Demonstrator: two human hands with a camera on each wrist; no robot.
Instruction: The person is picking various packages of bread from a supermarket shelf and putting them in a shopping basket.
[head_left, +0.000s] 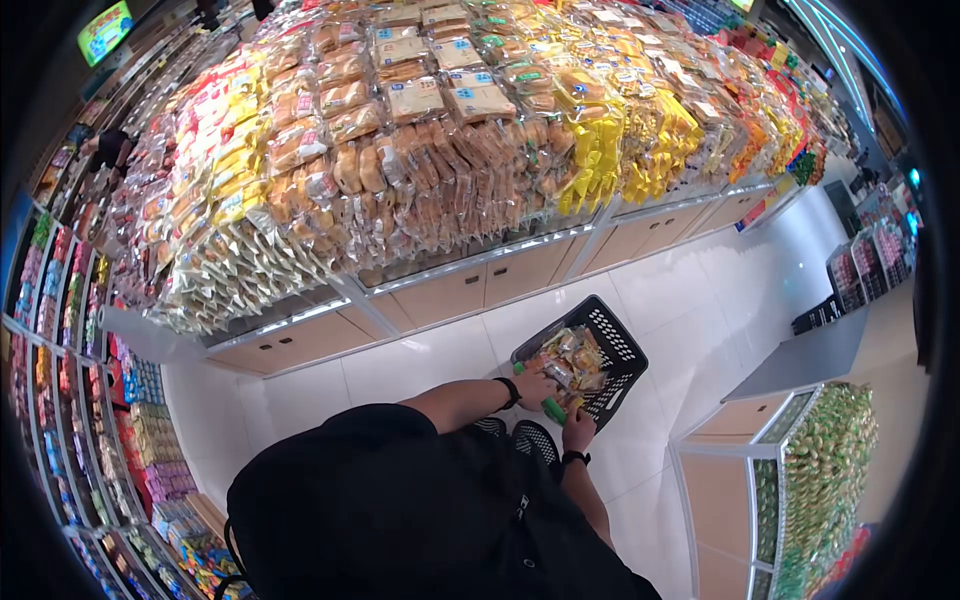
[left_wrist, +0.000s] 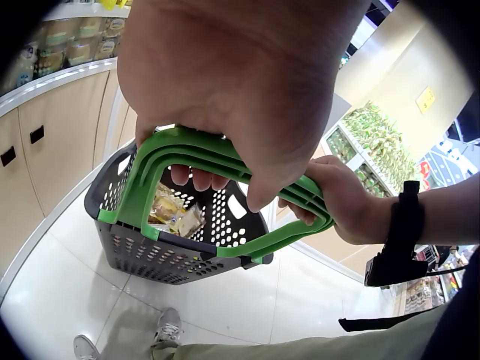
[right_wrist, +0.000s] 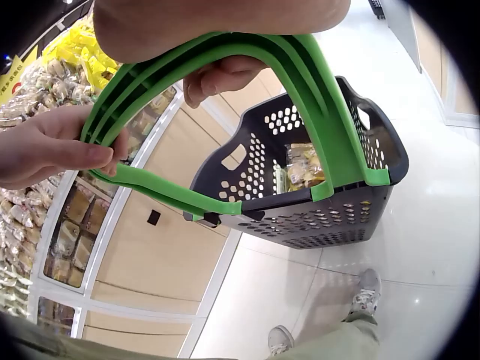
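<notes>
Both hands grip the green handle [left_wrist: 184,146] of a black perforated shopping basket [head_left: 628,345]. My left hand [left_wrist: 225,97] curls its fingers over the handle from above in the left wrist view. Towards the handle's other end, my right hand [left_wrist: 341,202] wraps round the same bar. The right wrist view shows the right hand [right_wrist: 217,26] close at the top and the left hand [right_wrist: 60,146] across from it. Inside the basket lie several small clear and yellow wrapped food packets [head_left: 575,360]. The handle stands raised over the basket's near side, between my body and the packets.
A long display counter with wooden cabinet doors [head_left: 440,296] runs ahead, heaped with packaged bread [head_left: 450,150]. Stocked shelves [head_left: 60,330] stand at left. Another cabinet with green packets [head_left: 825,480] is at right. Pale tiled floor [head_left: 300,400] and my shoes [head_left: 535,440] lie below.
</notes>
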